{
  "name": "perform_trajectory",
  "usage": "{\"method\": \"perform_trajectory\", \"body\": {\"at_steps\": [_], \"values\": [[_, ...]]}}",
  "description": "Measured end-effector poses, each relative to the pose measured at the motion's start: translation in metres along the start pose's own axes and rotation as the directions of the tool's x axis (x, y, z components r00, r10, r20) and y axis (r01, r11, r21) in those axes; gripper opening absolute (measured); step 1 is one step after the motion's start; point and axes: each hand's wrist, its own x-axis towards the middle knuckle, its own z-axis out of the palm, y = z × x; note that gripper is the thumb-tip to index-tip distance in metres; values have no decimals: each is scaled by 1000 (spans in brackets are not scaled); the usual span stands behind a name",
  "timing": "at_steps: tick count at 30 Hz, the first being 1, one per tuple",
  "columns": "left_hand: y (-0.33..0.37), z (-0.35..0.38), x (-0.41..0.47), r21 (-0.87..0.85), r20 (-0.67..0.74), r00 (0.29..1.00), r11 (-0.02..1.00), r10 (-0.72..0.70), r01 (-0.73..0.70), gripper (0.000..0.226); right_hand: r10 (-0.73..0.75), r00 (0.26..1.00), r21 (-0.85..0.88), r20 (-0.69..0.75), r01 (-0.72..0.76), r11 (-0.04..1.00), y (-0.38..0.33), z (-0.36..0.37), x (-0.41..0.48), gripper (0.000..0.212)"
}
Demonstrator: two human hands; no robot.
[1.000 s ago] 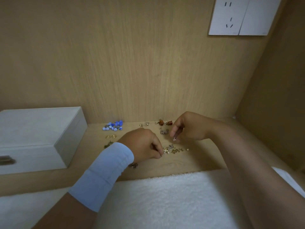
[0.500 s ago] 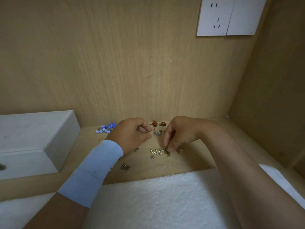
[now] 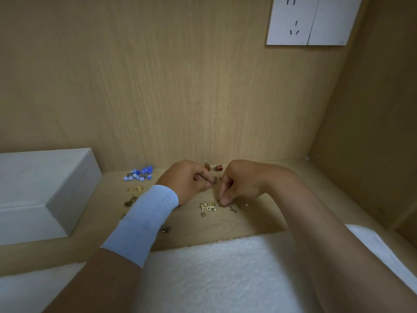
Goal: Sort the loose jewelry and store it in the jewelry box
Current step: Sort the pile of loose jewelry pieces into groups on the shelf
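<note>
Status: sorting stage, with storage not yet begun. The white wooden jewelry box (image 3: 52, 181) stands at the left end of the light wooden counter (image 3: 259, 220). Its lid is down and it is well apart from both of your hands.

Your right hand (image 3: 241, 184) is lowered to the counter. Its thumb and forefinger are closed together on a small gold-toned piece (image 3: 218, 203) at the right edge of the cluster of pearl-and-gold beads (image 3: 207, 207). Your left hand (image 3: 187, 180), above a pale blue wristband (image 3: 144, 222), is curled. Its fingers (image 3: 206, 177) pinch what appears to be a small brownish piece (image 3: 214, 180), too small to identify.

Groups laid out:
- Blue and white beads (image 3: 140, 173) lie near the back wall.
- A pair of gold hoop earrings (image 3: 135, 189) lies just in front of them.
- Red-brown pendants (image 3: 217, 167) lie behind your hands.
- A dark metal piece (image 3: 165, 229) lies alone near the white fluffy towel (image 3: 214, 267).

Judgement: grouping is partway done. The next move calls for lifting the gold-toned piece clear of the bead cluster without dragging its neighbours, then setting it down with its like. Nothing can be stored until the box is opened, and that will need a free hand. The beads look liable to roll if nudged.
</note>
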Motion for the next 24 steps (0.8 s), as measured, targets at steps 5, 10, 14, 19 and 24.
{"method": "perform_trajectory", "body": {"at_steps": [5, 10, 14, 19, 24], "values": [[-2, 4, -3, 117, 52, 998, 992, 34, -40, 13, -30, 984, 63, -177, 42, 997, 6, -7, 2, 18], [-4, 2, -3, 193, 46, 998, 980, 35, -43, 9, 28, 950, -11, -311, -33, 999, 8, 8, 16, 15], [-5, 0, -4, 268, 23, 999, 962, 40, -45, 7, 10, 944, -36, -330, -23, 999, 6, 18, 23, 6], [-4, 1, -3, 395, -58, 994, 917, 92, -62, 8, -11, 925, 66, -380, 39, 997, 5, 18, 22, 12], [-4, -3, -2, 390, -50, 994, 918, 93, -66, 9, -47, 948, 46, -316, 65, 997, -1, 6, 11, 5]]}}
